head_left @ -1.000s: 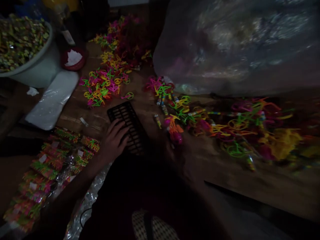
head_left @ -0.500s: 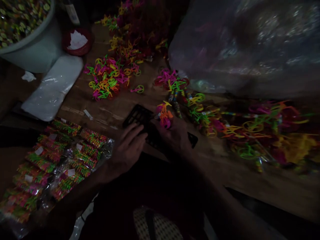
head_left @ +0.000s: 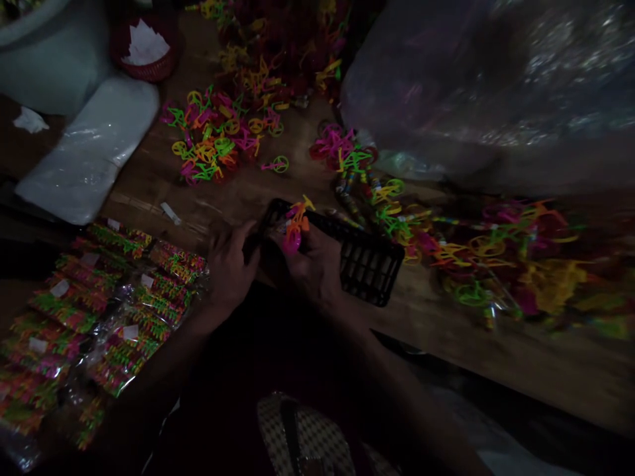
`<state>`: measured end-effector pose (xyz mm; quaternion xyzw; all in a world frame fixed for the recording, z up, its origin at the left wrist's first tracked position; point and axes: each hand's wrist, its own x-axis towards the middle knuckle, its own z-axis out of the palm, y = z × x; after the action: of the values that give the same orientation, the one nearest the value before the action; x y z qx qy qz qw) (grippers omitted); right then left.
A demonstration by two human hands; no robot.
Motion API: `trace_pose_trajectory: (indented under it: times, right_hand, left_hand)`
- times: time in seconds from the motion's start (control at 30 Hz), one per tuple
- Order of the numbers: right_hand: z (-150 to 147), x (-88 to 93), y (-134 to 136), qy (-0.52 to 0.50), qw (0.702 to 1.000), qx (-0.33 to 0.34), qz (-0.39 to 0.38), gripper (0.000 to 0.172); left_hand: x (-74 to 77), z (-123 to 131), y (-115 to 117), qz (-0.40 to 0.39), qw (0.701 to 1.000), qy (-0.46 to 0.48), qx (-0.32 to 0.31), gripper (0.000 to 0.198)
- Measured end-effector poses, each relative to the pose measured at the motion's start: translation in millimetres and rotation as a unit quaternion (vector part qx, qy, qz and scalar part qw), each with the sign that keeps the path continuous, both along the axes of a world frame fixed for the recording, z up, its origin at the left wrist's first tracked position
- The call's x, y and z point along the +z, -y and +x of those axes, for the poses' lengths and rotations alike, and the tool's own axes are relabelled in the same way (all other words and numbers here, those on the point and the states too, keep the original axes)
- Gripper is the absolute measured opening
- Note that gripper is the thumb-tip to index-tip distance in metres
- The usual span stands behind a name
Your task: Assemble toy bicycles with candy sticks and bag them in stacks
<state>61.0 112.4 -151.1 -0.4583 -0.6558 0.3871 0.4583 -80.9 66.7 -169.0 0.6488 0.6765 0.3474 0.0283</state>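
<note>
My right hand (head_left: 317, 264) is closed around a small plastic toy bicycle (head_left: 296, 223), orange and pink with a yellow tip, held over the left part of a black slotted tray (head_left: 370, 264). Any part of the toy inside the fist is hidden. Beside the tray's left end is my left hand (head_left: 229, 268), thumb and forefinger apart; darkness hides whether it touches the tray. Just behind the tray lies a bunch of similar pink and green toy bicycles (head_left: 342, 149) on tubes filled with coloured bits.
More toy bicycles (head_left: 211, 142) are heaped on the wooden table, and others (head_left: 486, 254) spread rightward. Packed clear bags (head_left: 143, 317) lie at left, near a stack of plastic sleeves (head_left: 94, 152), a red basket (head_left: 149, 71) with papers and a pale tub (head_left: 54, 66). A large plastic bag (head_left: 471, 99) fills the back right.
My right hand has moved left with the toy bicycle, uncovering the tray's right part. My left hand has shifted left, its fingers less stretched out. The view has shifted slightly.
</note>
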Motion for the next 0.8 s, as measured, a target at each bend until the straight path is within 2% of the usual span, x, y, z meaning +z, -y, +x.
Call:
trace_pose_trajectory:
  times: [0.17, 0.43, 0.53, 0.67, 0.8]
  right_hand:
    - [-2.5, -8.4, -7.5, 0.014, 1.0, 0.016, -0.005, 0.02]
    - [-2.6, -2.5, -9.1, -0.028, 0.998, 0.039, -0.028, 0.017]
    - [-1.6, -2.1, -8.9, 0.03, 0.998, 0.051, 0.018, 0.015]
    - [-5.3, -5.7, -11.1, 0.118, 0.983, 0.07, 0.122, 0.017]
    - [-11.4, -13.0, -15.2, 0.121, 0.976, 0.077, 0.165, 0.018]
  left_hand:
    - [2.3, 2.7, -1.8, -0.023, 0.999, 0.042, 0.013, 0.047]
    - [0.8, 2.0, -1.6, -0.022, 0.998, 0.053, -0.004, 0.051]
    - [-0.5, 2.1, -1.3, -0.014, 0.999, 0.05, -0.001, 0.051]
    - [-2.5, 1.5, -1.0, -0.012, 1.0, 0.022, 0.012, 0.051]
    - [-4.5, 1.4, -2.3, 0.005, 1.0, -0.001, 0.027, 0.047]
